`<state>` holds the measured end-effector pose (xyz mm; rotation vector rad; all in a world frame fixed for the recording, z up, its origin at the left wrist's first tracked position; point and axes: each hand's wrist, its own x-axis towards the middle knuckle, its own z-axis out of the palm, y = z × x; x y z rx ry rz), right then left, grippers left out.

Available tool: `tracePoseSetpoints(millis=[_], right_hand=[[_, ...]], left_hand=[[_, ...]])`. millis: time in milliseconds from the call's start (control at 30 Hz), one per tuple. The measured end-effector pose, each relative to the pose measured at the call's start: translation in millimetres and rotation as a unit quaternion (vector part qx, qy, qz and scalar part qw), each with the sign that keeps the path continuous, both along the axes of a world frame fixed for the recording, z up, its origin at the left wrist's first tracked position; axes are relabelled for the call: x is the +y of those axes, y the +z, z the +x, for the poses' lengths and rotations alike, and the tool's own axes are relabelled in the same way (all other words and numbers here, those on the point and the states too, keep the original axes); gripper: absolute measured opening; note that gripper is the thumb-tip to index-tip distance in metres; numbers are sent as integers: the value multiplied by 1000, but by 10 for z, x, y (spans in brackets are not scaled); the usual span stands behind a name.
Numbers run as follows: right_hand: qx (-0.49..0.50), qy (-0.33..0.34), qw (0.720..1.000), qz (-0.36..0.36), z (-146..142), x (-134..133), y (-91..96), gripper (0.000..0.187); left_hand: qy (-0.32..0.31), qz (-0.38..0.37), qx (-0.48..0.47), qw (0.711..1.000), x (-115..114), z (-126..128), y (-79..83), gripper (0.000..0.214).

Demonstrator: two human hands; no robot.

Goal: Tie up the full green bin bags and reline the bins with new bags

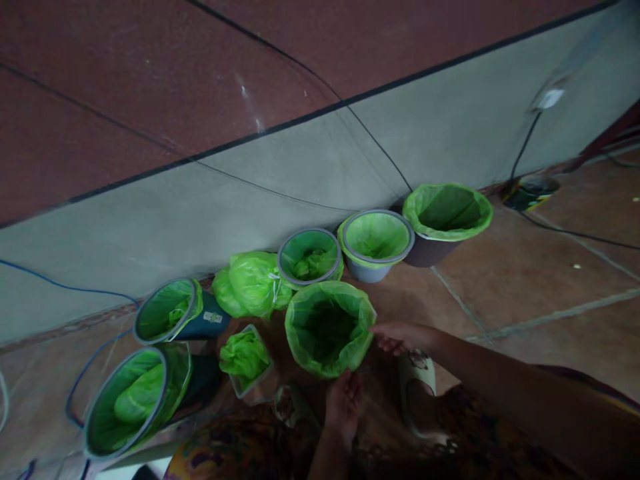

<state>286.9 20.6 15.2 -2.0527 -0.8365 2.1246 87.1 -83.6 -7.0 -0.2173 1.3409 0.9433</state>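
Note:
A bin lined with a green plastic bag (327,328) stands on the tiled floor in front of me. My right hand (400,337) pinches the bag's rim on its right side. My left hand (344,399) grips the bag's near edge, fingers curled. Several other bins with green liners stand around it: two on the left (170,310) (135,400), two grey-rimmed ones behind (310,257) (376,241) and a dark one (447,220) against the wall. A tied full green bag (250,283) and a small clear container with green bags (246,359) lie to the left.
A grey and red wall (300,160) runs behind the bins, with black cables (380,153) along it. Blue cable (85,367) loops on the floor at left. My sandalled foot (417,383) rests by the bin. A dark dish (530,190) sits at the far right.

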Motion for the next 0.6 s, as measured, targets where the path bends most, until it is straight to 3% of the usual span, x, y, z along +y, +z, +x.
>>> tracePoseSetpoints(millis=[100, 200, 333, 500, 600], right_hand=[[1, -7, 1000, 20, -81, -37, -32, 33], [-11, -30, 998, 50, -133, -29, -107, 20], [43, -66, 993, 90, -102, -48, -158, 2], [93, -49, 986, 133, -61, -78, -130, 10], [61, -22, 984, 164, -75, -76, -109, 11]], left_hand=[[-18, 3, 19, 1000, 32, 31, 5, 7], [-30, 11, 40, 999, 56, 46, 27, 12], [-44, 16, 60, 997, 59, 45, 20, 15], [-48, 18, 80, 995, 22, 7, -77, 17], [-50, 27, 96, 994, 6, -34, -130, 16]])
